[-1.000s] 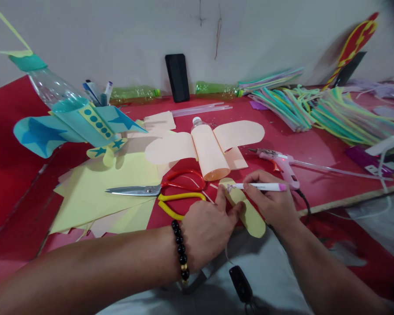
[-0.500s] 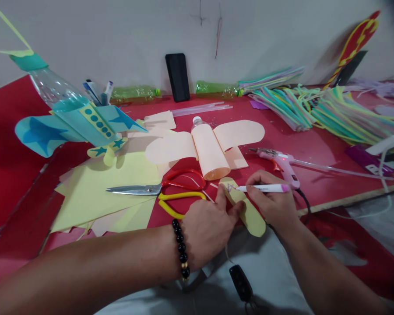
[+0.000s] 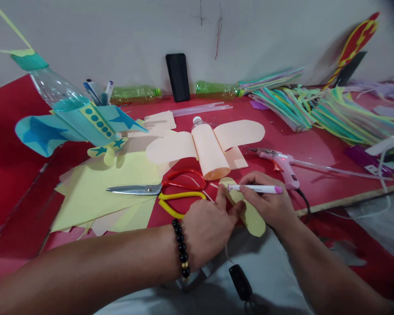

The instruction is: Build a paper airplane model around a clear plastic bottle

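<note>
A pale yellow paper strip with rounded ends [image 3: 252, 218] lies at the front edge of the table, its lower end reaching past the edge. My left hand [image 3: 210, 229] presses on it with index finger and thumb spread apart; its other fingers are mostly hidden. In my right hand [image 3: 269, 203] is a white marker with a pink-purple end [image 3: 261, 189], its tip at the strip's upper part by my left index finger. Just behind the strip lies a bottle wrapped in pale peach paper [image 3: 212, 151], with two rounded paper wings.
Red-and-yellow-handled scissors [image 3: 146, 190] lie left of my hands, on yellow sheets [image 3: 108, 192]. A pink glue gun [image 3: 284, 164] rests at right. A blue bottle plane [image 3: 82, 120] is at left. A phone [image 3: 177, 78] leans on the wall; pastel strips [image 3: 282, 107] are piled at back right.
My right hand and the marker have shifted slightly left, so the tip sits closer to my left index finger and over the purple marks. My left hand stays in place.
</note>
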Demonstrator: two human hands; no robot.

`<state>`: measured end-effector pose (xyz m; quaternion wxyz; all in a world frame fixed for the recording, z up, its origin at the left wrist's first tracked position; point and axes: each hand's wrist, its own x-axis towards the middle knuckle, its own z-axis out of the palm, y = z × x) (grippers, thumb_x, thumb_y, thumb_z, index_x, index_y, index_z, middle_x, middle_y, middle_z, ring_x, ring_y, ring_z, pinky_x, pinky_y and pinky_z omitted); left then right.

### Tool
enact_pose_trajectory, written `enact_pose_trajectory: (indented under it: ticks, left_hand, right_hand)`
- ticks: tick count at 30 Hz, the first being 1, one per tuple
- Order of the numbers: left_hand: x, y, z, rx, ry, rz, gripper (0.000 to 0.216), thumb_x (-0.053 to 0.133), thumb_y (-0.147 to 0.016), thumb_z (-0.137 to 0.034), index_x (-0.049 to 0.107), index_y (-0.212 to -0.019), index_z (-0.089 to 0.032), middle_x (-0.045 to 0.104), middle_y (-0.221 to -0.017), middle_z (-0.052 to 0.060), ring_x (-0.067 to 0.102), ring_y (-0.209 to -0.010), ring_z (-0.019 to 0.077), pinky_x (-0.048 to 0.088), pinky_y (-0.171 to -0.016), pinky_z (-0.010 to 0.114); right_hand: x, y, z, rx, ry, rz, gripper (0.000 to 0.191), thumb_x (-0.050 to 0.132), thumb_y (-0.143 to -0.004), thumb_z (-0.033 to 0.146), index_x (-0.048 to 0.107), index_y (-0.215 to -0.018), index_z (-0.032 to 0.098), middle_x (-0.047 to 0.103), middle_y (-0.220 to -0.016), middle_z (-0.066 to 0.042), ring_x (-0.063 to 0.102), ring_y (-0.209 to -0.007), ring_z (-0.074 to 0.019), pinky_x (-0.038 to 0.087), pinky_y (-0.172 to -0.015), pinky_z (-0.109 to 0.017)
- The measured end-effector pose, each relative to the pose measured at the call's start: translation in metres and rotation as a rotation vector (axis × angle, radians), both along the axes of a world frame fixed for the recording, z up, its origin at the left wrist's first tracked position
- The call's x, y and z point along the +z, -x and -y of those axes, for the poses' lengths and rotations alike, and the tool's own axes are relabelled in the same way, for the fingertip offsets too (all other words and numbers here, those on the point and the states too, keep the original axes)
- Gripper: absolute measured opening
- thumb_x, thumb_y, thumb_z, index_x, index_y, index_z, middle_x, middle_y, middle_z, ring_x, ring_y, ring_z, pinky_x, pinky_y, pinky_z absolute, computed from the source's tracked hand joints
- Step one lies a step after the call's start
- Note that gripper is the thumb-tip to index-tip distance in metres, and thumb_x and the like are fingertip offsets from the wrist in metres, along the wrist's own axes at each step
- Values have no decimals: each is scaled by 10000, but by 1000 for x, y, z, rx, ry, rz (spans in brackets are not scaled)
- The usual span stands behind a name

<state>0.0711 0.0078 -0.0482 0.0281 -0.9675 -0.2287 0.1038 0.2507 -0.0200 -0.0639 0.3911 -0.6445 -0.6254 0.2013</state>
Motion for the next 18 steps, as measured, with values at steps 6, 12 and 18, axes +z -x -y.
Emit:
enact_pose_trajectory:
  ticks: [6,12,18]
  left_hand:
    - [-1,1,0,0,-21,27,525,116,-956,-248,205,-1472,-284,380,-1420,278,627,-536,190,447,-375,302]
    - [-2,0,0,-8,-27,40,511,141,-954,-235,276,-1447,-247,406,-1402,276,628,-538,184,457,-387,299]
    - [-1,-1,0,-10,-18,25,506,165,-956,-225,262,-1452,-261,406,-1403,275,637,-562,186,456,-393,290]
  right_hand:
    - [-2,-1,1,-27,-24,4,68,557,-816,210,586,-758,189,632,-673,-7,570,-599,-141,411,-529,-249]
    - [-2,0,1,11,-20,30,67,558,-819,207,593,-767,184,632,-676,-6,566,-596,-134,411,-538,-245]
    - [-1,1,0,69,7,2,62,570,-812,212,607,-773,180,634,-674,-7,568,-599,-134,412,-532,-240]
